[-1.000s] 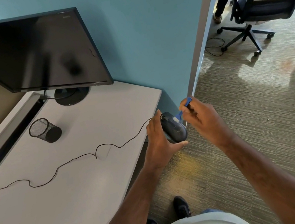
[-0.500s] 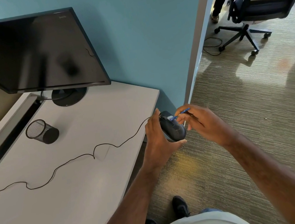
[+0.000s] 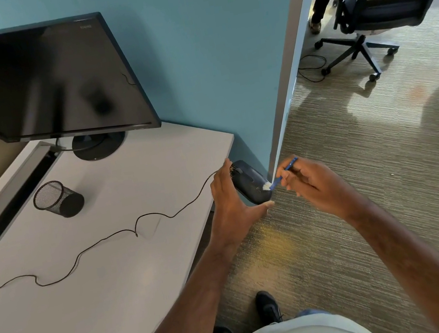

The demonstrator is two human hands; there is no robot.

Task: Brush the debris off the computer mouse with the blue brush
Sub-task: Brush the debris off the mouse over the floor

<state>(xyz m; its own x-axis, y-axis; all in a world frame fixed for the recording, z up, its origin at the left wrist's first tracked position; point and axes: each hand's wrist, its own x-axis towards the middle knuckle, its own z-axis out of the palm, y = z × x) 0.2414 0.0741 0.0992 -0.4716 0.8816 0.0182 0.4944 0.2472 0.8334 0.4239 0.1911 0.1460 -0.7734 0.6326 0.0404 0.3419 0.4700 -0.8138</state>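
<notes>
My left hand (image 3: 230, 202) grips a black wired computer mouse (image 3: 249, 184) just past the desk's right edge, above the carpet. Pale specks of debris dot the mouse near its cable end and along its lower side. My right hand (image 3: 311, 188) pinches a thin blue brush (image 3: 283, 172) by its handle. The brush's white bristles touch the lower right end of the mouse. The mouse cable (image 3: 135, 225) trails left across the white desk (image 3: 90, 306).
A black monitor (image 3: 36, 81) and a black mesh pen cup (image 3: 57, 199) stand on the desk. A teal partition (image 3: 209, 65) rises behind my hands. An office chair (image 3: 376, 0) and a standing person's legs are far right. My shoe (image 3: 268, 306) is on the carpet below.
The brush tip has swept from the mouse's upper end down to its lower right end. My right hand has dropped slightly with it. My left hand keeps holding the mouse.
</notes>
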